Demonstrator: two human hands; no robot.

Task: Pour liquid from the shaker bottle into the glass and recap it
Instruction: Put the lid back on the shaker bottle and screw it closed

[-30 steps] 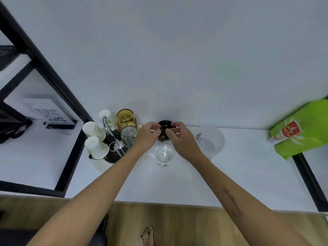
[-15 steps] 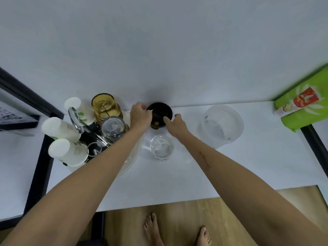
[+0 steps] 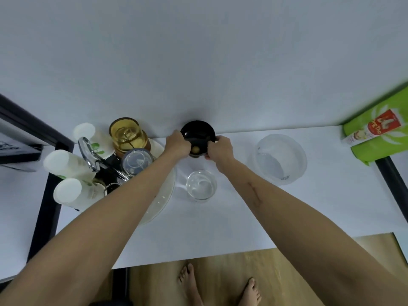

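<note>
Two bare hands met at the black lid of the shaker bottle, which stood at the back of the white table against the wall. Left hand: fingers closed on the lid's left edge. Right hand: fingers closed on its right edge. A small round yellowish part showed on the lid between the two hands; bottle body below hidden by lid and hands.

One clear drinking glass, upright, near the bottle on the side toward the person, apart from both hands; whether it held liquid could not be told.

One clear plastic tub, right of the glass, well apart.

One white round tray, left of the glass, under the left forearm, holding:
- amber glass jar
- clear jar
- three white paper cups, lying on their sides
- metal tongs

One green packet, far right end of the table.
</note>
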